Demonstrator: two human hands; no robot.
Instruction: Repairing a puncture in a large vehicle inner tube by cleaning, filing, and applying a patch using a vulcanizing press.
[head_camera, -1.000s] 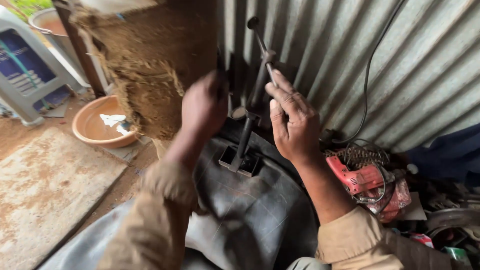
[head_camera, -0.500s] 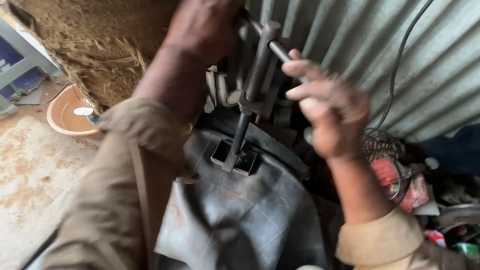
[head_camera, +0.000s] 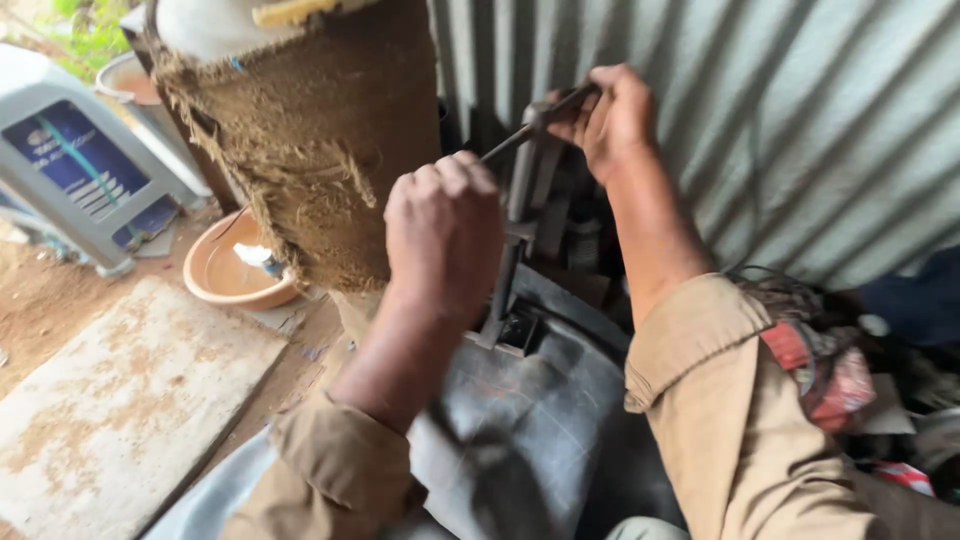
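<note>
A dark metal screw press (head_camera: 515, 240) stands upright against the corrugated wall, its foot pressed onto a black rubber inner tube (head_camera: 530, 420) spread over my lap. My right hand (head_camera: 612, 118) is closed around the far end of the press's thin crossbar handle (head_camera: 540, 118) at the top. My left hand (head_camera: 445, 235) is a fist at the near end of that bar, in front of the press's shaft; whether it grips the bar is hidden. Both arms wear tan sleeves.
A drum wrapped in frayed brown sacking (head_camera: 310, 160) stands to the left. An orange bowl (head_camera: 235, 270) sits at its base beside a flat stone slab (head_camera: 120, 400). A grey plastic chair (head_camera: 75, 170) lies far left. Red rags and clutter (head_camera: 830, 370) sit to the right by the corrugated metal wall (head_camera: 780, 130).
My hands have swung round with the crossbar: the right hand has risen to the bar's top end and the left has dropped to the near end. The view shifted too.
</note>
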